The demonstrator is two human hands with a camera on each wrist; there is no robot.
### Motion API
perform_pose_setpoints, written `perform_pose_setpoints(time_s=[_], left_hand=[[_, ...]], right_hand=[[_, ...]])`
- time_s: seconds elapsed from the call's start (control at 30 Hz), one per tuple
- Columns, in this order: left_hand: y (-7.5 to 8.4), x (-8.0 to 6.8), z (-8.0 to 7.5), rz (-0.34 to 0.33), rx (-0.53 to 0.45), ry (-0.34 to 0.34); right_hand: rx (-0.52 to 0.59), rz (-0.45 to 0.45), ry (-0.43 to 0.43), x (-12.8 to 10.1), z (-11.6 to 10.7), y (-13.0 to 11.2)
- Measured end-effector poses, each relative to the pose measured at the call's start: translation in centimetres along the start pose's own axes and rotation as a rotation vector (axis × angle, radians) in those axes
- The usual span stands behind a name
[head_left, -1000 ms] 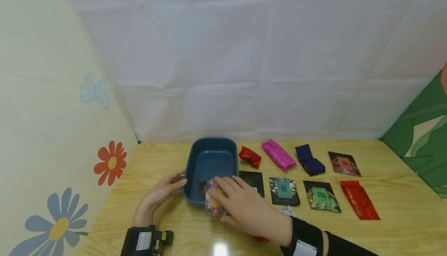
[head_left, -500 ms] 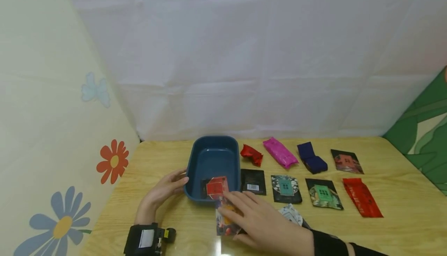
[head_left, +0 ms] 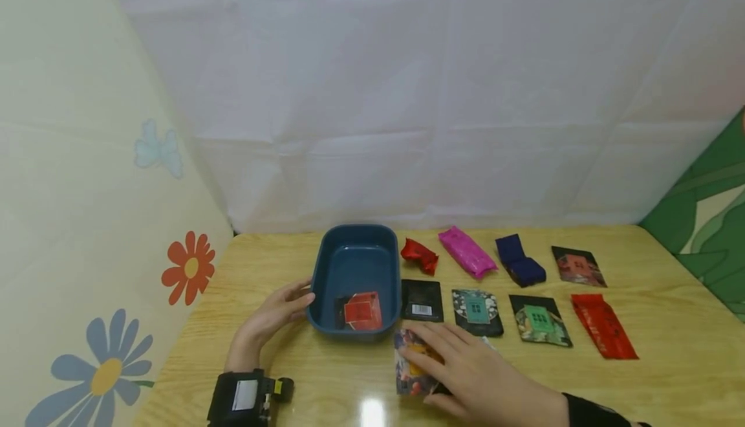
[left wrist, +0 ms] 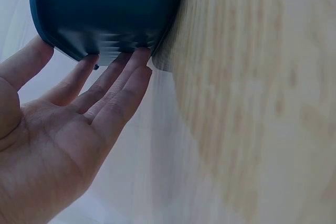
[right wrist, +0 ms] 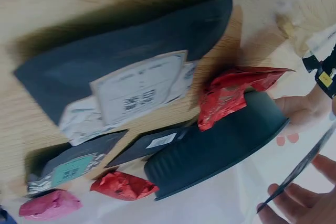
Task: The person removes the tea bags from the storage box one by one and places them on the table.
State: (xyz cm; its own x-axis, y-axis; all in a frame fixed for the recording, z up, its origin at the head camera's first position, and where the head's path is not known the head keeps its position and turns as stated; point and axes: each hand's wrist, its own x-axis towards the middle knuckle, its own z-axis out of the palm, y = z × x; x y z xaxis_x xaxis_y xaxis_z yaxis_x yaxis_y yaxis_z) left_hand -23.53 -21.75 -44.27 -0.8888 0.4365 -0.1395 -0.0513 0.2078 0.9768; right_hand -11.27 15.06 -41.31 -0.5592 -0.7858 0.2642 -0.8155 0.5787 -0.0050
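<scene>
In the head view, my left hand [head_left: 279,317] rests its fingers against the left wall of a dark blue plastic basin [head_left: 317,272]. The left wrist view has the fingertips on the outer wall, with the thumb at the rim. A flat red-and-black packet [head_left: 362,311] lies in the basin's near end. Right of that end, my right hand [head_left: 477,369] pinches a colourful printed packet [head_left: 407,378], fingers spread over its face. From the right wrist, this packet [right wrist: 298,174] appears nearly edge-on between thumb and fingers.
Right of the basin lie a red twisted wrapper [head_left: 419,256], a pink packet [head_left: 467,252], a navy packet [head_left: 520,262], several black sachets [head_left: 422,300] and a long red packet [head_left: 605,327]. The right wrist view adds a white-labelled black sachet [right wrist: 142,77] and another red packet [right wrist: 226,95].
My right hand has drawn the colourful packet from over the basin's near edge rightward and toward me, uncovering the red-and-black packet inside. The left hand has stayed at the basin's wall.
</scene>
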Motion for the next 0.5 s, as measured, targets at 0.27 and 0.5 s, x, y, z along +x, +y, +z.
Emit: perform_pose_setpoints(time_s=[0.27, 0.5], left_hand=[[0.1, 0.1, 0.1, 0.030, -0.005, -0.019], [0.2, -0.1, 0.1, 0.020, -0.007, -0.016]], right_hand=[[-0.031, -0.066, -0.089, -0.9, -0.2, 0.7], [-0.091, -0.132, -0.139, -3.0, 0.1, 1.8]])
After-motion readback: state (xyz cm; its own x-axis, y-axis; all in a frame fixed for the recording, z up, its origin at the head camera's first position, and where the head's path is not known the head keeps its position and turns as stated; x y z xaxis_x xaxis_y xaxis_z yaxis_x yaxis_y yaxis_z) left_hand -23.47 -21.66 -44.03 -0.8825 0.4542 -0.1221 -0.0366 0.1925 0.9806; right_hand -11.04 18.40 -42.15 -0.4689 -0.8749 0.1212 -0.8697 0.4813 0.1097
